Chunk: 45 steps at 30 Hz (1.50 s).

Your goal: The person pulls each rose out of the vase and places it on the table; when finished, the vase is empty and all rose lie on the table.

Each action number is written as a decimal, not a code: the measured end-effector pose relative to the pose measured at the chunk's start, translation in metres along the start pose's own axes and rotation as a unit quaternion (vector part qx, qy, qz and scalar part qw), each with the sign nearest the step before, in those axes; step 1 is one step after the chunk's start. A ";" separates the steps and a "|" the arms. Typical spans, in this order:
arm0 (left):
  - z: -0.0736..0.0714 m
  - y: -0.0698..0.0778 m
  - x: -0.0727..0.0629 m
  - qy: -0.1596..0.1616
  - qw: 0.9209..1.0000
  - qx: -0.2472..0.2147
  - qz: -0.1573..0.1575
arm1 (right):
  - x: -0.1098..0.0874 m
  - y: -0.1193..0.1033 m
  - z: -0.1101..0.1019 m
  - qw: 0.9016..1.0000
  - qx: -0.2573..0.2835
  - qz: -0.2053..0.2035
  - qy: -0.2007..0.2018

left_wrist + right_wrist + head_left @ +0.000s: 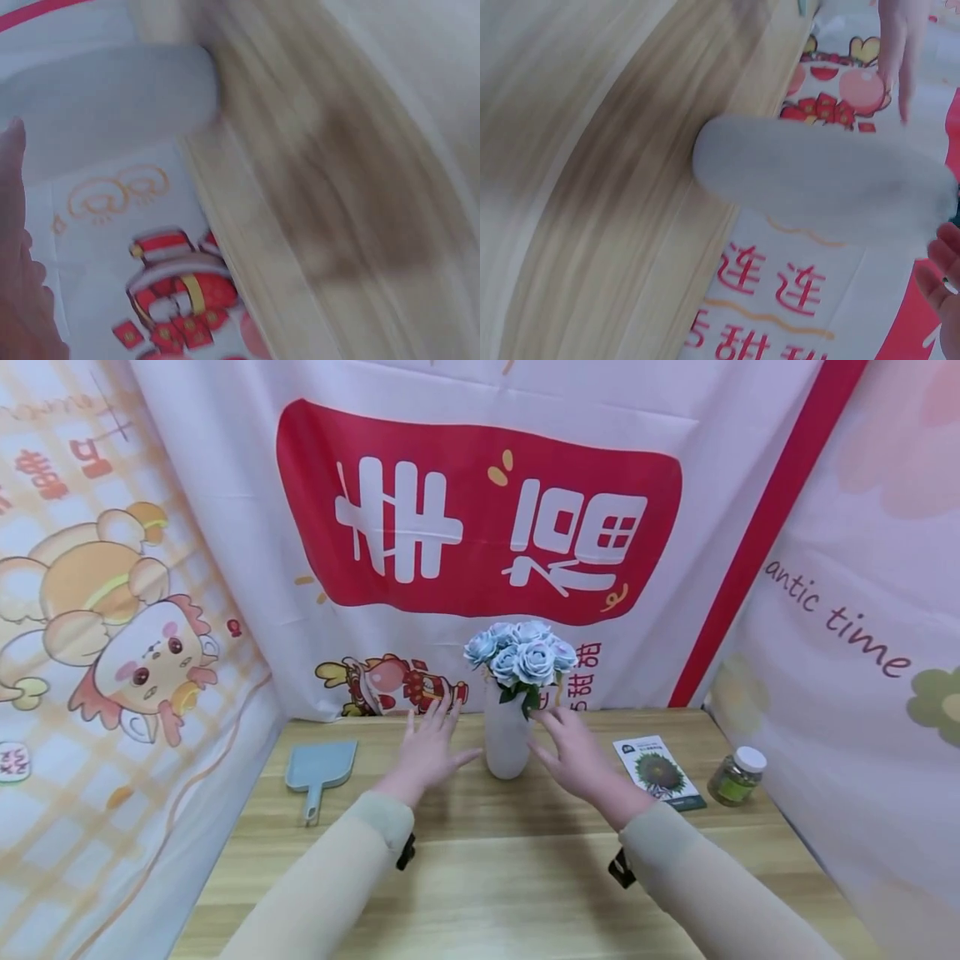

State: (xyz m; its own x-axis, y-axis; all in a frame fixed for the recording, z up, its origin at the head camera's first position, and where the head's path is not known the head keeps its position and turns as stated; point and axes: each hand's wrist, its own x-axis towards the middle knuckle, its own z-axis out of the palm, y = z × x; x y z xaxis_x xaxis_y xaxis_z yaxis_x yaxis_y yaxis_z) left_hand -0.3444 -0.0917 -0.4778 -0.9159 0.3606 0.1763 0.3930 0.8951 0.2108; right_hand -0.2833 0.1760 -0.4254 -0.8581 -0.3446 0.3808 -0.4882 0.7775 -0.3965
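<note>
A frosted white vase (506, 743) stands upright on the wooden table, holding a bunch of pale blue roses (528, 656) with dark green leaves. To its left is my left hand (429, 747), fingers spread and thumb pointing at the vase, with a gap between them. On the other side, my right hand (576, 753) has its fingertips right by the vase's side, close under the leaves. The right wrist view has the vase (810, 176) lying across it, with right-hand fingers (946, 259) near its upper end. Neither hand grips anything.
A small grey-blue dustpan (321, 766) lies at the table's left. At the right are a packet with a sunflower picture (658, 771) and a white-lidded jar (737, 777). Printed cloth (480, 510) hangs behind the wooden table (495, 885) and along both sides.
</note>
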 end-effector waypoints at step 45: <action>0.034 0.043 0.058 0.020 0.839 -0.537 -0.084 | 0.078 -0.030 0.032 0.839 0.428 0.255 0.220</action>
State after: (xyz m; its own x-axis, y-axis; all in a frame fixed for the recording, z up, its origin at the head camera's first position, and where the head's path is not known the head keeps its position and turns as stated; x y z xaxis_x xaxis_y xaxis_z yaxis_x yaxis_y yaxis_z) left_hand -0.3834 -0.0233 -0.4911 -0.9707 0.2243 0.0857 0.1259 0.1716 0.9771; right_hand -0.3402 0.1092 -0.4105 -0.9402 0.2917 0.1760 -0.1729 0.0367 -0.9843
